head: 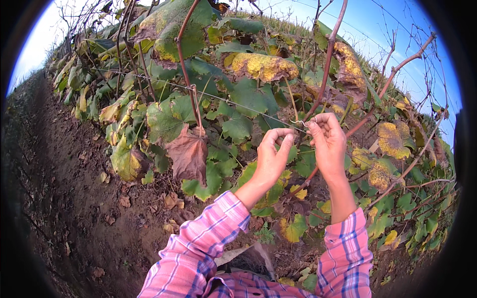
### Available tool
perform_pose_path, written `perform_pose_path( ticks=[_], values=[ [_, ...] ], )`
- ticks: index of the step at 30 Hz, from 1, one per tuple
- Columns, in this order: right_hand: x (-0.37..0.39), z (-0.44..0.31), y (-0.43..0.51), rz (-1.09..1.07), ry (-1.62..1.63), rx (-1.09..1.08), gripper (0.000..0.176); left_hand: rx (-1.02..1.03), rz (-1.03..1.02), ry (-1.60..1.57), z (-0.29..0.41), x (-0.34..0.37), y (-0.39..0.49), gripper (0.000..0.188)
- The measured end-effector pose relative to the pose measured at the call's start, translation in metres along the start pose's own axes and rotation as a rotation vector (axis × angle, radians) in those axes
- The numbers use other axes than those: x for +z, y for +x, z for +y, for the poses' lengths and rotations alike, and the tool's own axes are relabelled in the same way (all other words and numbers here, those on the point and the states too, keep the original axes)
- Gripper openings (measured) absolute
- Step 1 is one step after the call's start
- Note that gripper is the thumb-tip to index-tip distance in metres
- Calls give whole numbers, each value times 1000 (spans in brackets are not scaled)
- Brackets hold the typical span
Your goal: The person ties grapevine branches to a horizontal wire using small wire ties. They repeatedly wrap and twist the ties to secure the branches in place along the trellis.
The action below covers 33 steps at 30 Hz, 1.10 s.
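Observation:
A thin pale tie (298,122), apparently wire or string, loops at the trellis wire (246,107) beside a reddish-brown vine cane (324,83). Thumb and fingers of my right hand (331,147) pinch the tie's end just right of the cane. My left hand (271,154) is close by on the left, its thumb and index finger bent toward each other at the wire. Whether anything thin sits between those left fingertips is too small to tell. A yellowed leaf on a stalk (291,98) hangs just above the tie.
Grapevine leaves, green (169,117), yellow-brown (264,67) and withered (189,153), crowd around the wire. Another cane (185,63) is fastened to the wire at left. A thick cane (395,72) slants across the right. Below lies bare soil (97,219); an open bag-like container (264,257) is at my waist.

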State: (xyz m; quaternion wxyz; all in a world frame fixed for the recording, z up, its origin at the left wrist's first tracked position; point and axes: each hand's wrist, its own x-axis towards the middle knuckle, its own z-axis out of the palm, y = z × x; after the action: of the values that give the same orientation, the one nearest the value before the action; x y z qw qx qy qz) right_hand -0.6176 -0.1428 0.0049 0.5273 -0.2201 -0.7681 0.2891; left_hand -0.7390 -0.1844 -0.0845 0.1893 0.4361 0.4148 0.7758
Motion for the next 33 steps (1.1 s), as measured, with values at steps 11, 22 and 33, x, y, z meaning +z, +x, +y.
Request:
perform_pose_path(
  ticks=[11, 22, 33],
  values=[
    [21, -28, -140, -85, 153, -131, 7, -476, -369, 645, -68, -211, -235, 14],
    [148, 63, -446, -775, 19, 991, 15, -799, -389, 831, -73, -340, -342, 22],
    [173, 45, -460, -899, 5, 835, 10, -830, -136, 829, -31, -336, -408, 16]
  ],
)
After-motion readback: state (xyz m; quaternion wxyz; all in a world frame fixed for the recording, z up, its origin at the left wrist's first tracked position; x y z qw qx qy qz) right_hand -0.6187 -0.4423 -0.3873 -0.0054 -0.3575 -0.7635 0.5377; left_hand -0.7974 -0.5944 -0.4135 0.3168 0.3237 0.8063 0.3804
